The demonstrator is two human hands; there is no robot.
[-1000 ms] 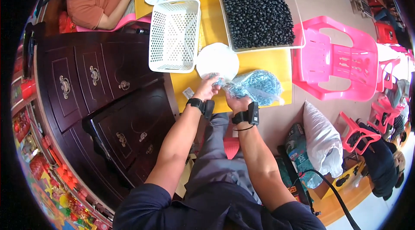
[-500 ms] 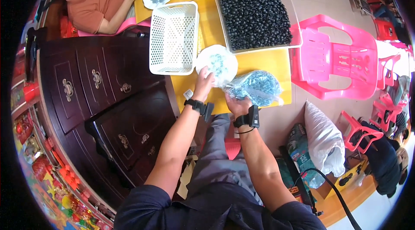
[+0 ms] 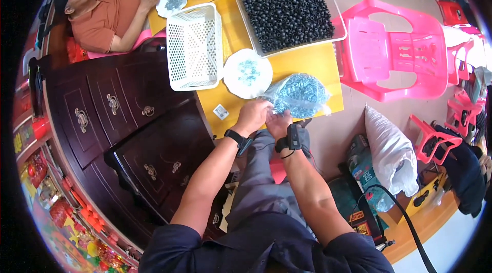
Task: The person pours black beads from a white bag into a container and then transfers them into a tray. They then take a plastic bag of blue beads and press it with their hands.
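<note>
A clear plastic bag (image 3: 299, 97) filled with many small shiny blue-grey pieces lies at the near right of the yellow table. My left hand (image 3: 253, 116) pinches the gathered end of the bag. Beside it, my right hand (image 3: 278, 123) has its fingers curled up against the same end, with the plastic between the two hands. The exact finger grip is partly hidden. Just beyond my hands sits a white scalloped plate (image 3: 232, 83) with a thin scatter of the same small pieces. Each wrist wears a black strapped device.
A white perforated basket (image 3: 174, 63) stands left of the plate. Behind it is a clear bin of black ring-like parts (image 3: 284, 11). A pink chair (image 3: 405, 52) is at the right, dark drawers (image 3: 123, 109) at the left. Another person sits far left near a second plate (image 3: 163, 9).
My left hand has left the plate and come back to the bag's gathered end, next to my right hand. The whole view has shifted slightly.
</note>
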